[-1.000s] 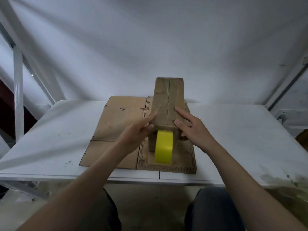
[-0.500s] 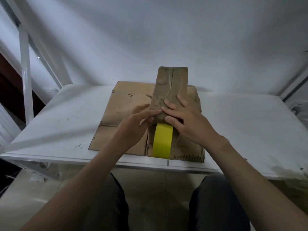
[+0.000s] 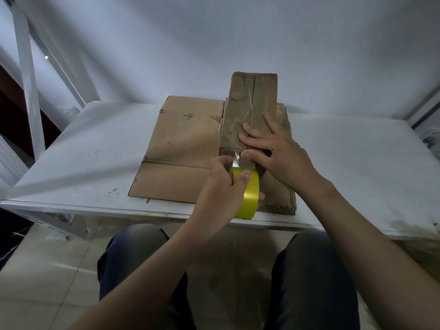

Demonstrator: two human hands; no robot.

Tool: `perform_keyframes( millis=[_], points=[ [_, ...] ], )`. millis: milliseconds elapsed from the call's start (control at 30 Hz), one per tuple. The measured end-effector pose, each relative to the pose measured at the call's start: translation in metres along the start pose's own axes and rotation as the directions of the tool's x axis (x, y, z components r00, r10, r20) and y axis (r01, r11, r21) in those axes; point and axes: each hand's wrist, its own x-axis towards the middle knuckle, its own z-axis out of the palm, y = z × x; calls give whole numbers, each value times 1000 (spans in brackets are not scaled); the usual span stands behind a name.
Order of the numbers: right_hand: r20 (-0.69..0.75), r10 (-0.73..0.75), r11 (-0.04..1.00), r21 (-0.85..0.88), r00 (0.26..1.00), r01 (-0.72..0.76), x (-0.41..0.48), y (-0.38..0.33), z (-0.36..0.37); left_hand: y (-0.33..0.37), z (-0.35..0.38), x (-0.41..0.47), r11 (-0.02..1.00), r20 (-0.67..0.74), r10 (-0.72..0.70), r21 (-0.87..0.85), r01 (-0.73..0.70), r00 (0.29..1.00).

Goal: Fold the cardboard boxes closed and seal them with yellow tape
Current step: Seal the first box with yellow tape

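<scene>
A tall narrow cardboard box (image 3: 252,108) stands on flattened cardboard sheets (image 3: 185,148) on the white table (image 3: 357,163). Its two top flaps meet along a centre seam. My right hand (image 3: 273,148) lies flat on the near part of the box top, fingers straight across the seam. My left hand (image 3: 223,189) grips the yellow tape roll (image 3: 248,194) just in front of the box. A short shiny strip of tape runs from the roll up to the box's near edge, under my right thumb.
The flattened sheets cover the table's middle and reach its front edge. White metal frame posts (image 3: 28,79) rise at the left and a white wall stands behind. My knees (image 3: 309,270) sit below the table edge.
My left hand left the box top and took hold of the tape roll, lifting it off the cardboard. My right hand slid flatter over the seam. The view tilted down.
</scene>
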Motion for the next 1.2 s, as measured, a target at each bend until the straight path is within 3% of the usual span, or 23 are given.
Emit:
perform_keyframes(
  millis=[67, 233, 300, 433, 600, 767, 867, 1033, 1200],
  points=[
    [-14, 4, 1000, 7, 1000, -4, -1, 0, 0, -4, -1, 0, 996, 14, -55, 64, 54, 998],
    [-5, 8, 1000, -11, 1000, -8, -2, -2, 1, -11, -7, 1, 947, 298, -236, -143, 287, 925],
    [-27, 6, 999, -35, 1000, -7, -2, -3, 2, -13, -11, 1, 939, 329, -249, -151, 311, 911],
    [-122, -1, 987, -158, 993, -19, -3, -8, 12, -17, -12, 8, 963, 244, -140, -192, 189, 960],
    [-185, 0, 984, -175, 983, -33, -5, -6, 22, -19, -14, 19, 937, 219, -179, -259, 234, 959],
    [-182, -7, 983, -180, 983, -26, -5, -4, 22, -35, -3, 18, 980, 112, -192, -38, 198, 975],
    [-199, -19, 983, -181, 980, -17, -6, -1, 24, -35, 1, 15, 956, 144, -275, -61, 285, 951],
    [-240, -157, 906, -422, 958, 42, -10, 4, 32, -30, -6, 19, 975, 76, -201, -80, 207, 977],
    [-219, -171, 882, -469, 961, 50, -9, 8, 31, -27, -8, 18, 982, 17, -177, -59, 178, 984]
  ],
)
